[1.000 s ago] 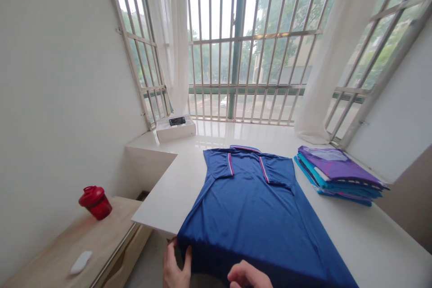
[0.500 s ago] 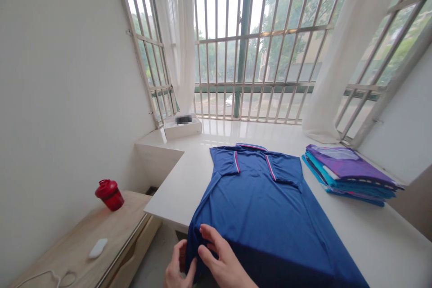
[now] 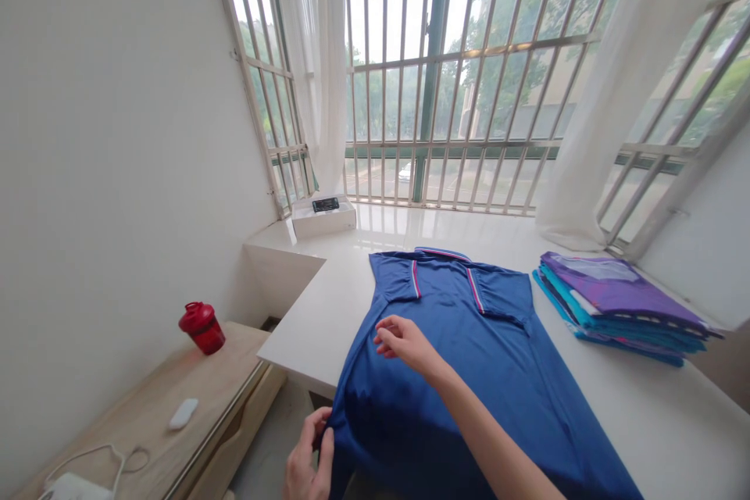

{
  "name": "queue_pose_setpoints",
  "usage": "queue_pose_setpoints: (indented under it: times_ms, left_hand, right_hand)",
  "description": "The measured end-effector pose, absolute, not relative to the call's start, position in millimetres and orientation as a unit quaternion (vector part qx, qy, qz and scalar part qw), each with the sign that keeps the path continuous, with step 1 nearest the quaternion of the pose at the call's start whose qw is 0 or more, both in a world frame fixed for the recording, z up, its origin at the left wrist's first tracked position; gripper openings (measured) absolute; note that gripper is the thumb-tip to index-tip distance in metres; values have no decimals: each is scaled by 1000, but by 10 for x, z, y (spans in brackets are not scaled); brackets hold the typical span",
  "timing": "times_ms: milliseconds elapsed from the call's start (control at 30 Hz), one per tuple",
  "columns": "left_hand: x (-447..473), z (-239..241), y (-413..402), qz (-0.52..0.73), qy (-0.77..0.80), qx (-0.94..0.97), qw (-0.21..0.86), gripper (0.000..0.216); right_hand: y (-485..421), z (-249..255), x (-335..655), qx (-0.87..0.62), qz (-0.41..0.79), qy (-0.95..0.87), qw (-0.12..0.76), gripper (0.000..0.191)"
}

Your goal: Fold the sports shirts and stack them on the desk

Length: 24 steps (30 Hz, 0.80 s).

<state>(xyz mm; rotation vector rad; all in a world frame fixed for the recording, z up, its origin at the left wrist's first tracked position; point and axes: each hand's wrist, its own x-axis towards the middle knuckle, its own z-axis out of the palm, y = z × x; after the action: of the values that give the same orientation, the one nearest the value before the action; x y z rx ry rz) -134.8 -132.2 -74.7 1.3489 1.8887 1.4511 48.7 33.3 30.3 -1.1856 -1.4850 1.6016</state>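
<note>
A blue polo shirt (image 3: 469, 359) lies spread face down on the white sill top (image 3: 328, 305), collar toward the window, its lower part hanging over the near edge. My left hand (image 3: 308, 465) pinches the shirt's lower left corner below that edge. My right hand (image 3: 401, 342) reaches across to the shirt's left side, fingers curled and resting on the fabric near the sleeve.
A stack of folded purple and teal shirts (image 3: 615, 305) lies on the right. A white box with a black device (image 3: 323, 215) sits by the window. On the low wooden bench (image 3: 146, 422) stand a red bottle (image 3: 202, 326), a white remote (image 3: 183, 412) and a cable.
My right hand moved from the shirt's bottom hem up and forward along its left side. My left hand kept its hold on the lower corner. The view shifted slightly left.
</note>
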Motion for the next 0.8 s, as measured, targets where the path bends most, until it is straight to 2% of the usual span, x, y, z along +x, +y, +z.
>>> queue_pose_setpoints:
  times_ms: [67, 167, 300, 467, 600, 700, 800]
  left_hand:
    - [-1301, -763, -1317, 524, 679, 475, 198, 47]
    - [-1224, -823, -1310, 523, 685, 467, 195, 46]
    - [-1146, -850, -1320, 519, 684, 479, 181, 42]
    - [-1156, -763, -1301, 467, 716, 491, 167, 49]
    - [-1178, -609, -1254, 426, 724, 519, 159, 32]
    - [-1175, -450, -1263, 400, 738, 534, 105, 18]
    - [-1165, -319, -1338, 356, 756, 546, 53, 15]
  right_hand:
    - [607, 307, 448, -463, 643, -543, 278, 28]
    - [851, 230, 378, -457, 670, -525, 258, 33]
    - [975, 87, 350, -435, 710, -477, 280, 32]
    - [1046, -30, 412, -391, 738, -444, 324, 27]
    - [1110, -108, 451, -374, 731, -455, 344, 28]
    - [1161, -152, 461, -378, 703, -473, 374, 31]
    - [1187, -176, 466, -386, 668, -503, 390, 34]
